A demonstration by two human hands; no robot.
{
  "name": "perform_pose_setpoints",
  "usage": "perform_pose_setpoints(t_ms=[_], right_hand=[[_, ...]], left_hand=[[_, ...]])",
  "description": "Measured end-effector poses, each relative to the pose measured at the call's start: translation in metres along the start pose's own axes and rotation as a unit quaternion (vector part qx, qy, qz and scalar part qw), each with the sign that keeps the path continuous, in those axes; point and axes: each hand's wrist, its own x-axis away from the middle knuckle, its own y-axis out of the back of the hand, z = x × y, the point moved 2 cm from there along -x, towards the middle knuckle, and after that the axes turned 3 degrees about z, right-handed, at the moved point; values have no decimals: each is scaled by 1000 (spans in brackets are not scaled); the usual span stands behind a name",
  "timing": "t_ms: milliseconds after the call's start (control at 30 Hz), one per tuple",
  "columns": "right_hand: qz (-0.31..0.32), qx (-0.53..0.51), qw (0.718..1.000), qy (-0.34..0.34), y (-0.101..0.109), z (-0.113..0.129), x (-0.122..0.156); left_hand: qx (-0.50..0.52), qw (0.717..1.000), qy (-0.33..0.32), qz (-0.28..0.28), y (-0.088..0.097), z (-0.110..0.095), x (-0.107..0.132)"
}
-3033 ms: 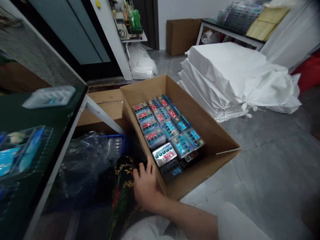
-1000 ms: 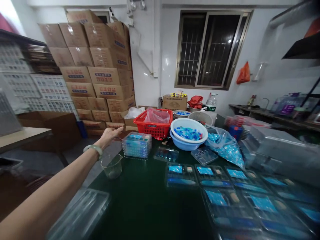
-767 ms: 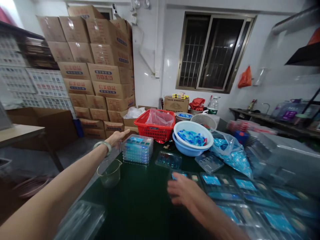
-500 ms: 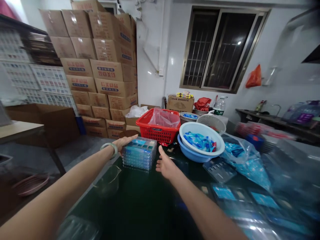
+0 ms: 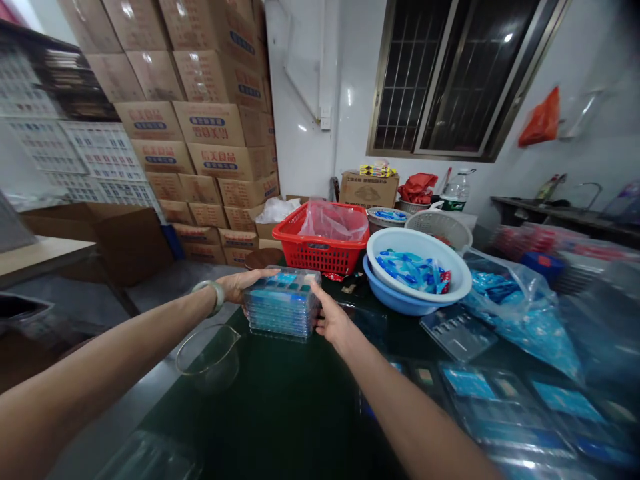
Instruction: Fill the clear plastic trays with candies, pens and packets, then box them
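A stack of clear plastic trays (image 5: 280,313) with blue contents stands on the dark green table (image 5: 265,400). My left hand (image 5: 243,288), with a pale bangle at the wrist, clasps the stack's left side, thumb along the top edge. On the opposite side my right hand (image 5: 333,317) presses against the trays, its thumb at the upper right corner and the fingers curled by the lower edge. Part of the left fingers is hidden behind the stack. A clear pitcher (image 5: 210,363) with a spout is just below my left forearm.
Behind the stack is a red basket (image 5: 323,257) lined with a clear bag. To its right, a pale blue basin (image 5: 453,277) holds blue packets. A bag of blue packets (image 5: 530,320) and more filled trays (image 5: 505,413) lie on the right. Cardboard boxes (image 5: 215,127) are piled at the back left.
My right hand has moved in from beside the stack and now touches its right side. My left hand has closed more firmly on the left side. The view has tilted slightly downward.
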Motion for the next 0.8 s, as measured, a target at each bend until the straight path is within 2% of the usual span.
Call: perform_pose_setpoints(t_ms=[200,300,400,500,600,700,800], right_hand=[[11,-4,999,36,-14,12,19],[23,0,998,56,-18,22,29],[20,8,996,81,-12,34,53],[-2,18,994,108,6,41,101],[-28,-2,992,121,29,32,168],[-71,-48,991,108,51,2,233],[-114,-86,986,88,69,-36,279]], left_hand=[[76,997,-15,29,0,5,15],[100,994,-36,37,-6,-5,29],[111,991,-45,54,-22,-22,48],[112,989,-39,88,-53,-38,72],[104,987,-15,122,-100,-40,104],[97,985,46,138,-148,-20,144],[95,985,83,121,-183,16,183]])
